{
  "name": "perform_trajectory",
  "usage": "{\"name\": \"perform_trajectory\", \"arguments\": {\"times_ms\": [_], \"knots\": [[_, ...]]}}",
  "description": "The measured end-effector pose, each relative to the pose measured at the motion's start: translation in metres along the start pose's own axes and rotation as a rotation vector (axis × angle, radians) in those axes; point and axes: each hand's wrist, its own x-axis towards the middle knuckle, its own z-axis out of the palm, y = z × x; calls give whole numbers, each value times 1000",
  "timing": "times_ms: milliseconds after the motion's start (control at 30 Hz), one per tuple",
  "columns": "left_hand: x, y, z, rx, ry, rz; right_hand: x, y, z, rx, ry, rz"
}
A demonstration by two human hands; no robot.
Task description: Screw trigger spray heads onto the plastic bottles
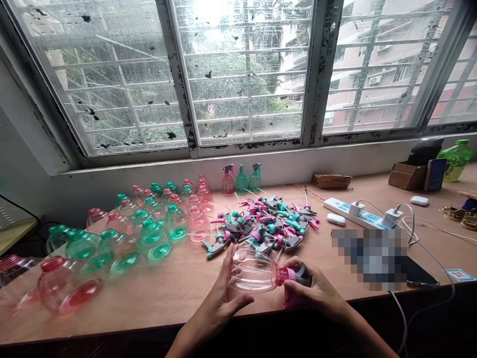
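Note:
A clear pink spray bottle point(253, 271) lies sideways above the table's front edge, its neck pointing right. My left hand point(221, 301) holds its base end, with the palm against the bottom and the thumb along the near side. My right hand point(320, 291) grips the dark grey and pink trigger spray head point(302, 276) at the bottle's neck. The spray head's pink collar meets the red threaded neck, and a thin tube shows inside the bottle. Just beyond my hands is a heap of loose trigger spray heads point(264, 223) in grey, pink and teal.
Several pink and green bottles without heads, such as a green bottle point(155, 241), stand at left. Three bottles with heads, one a green bottle point(241, 180), stand by the window. At right are a power strip point(357, 214) with cables, a white case point(336, 219) and a cardboard box point(407, 175).

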Motion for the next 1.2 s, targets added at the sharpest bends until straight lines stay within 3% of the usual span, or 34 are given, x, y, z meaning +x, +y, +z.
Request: {"name": "perform_trajectory", "arguments": {"times_ms": [333,633,833,1200], "knots": [[-1,-6,3,51,35,113,0,2,-1,17,4,-13],[2,-4,-3,7,-30,37,1,4,0,55,-9,16],[1,-12,-1,33,14,84,0,3,-1,45,-13,8],[-1,0,0,-11,-17,14,0,-1,1,14,-4,7]]}}
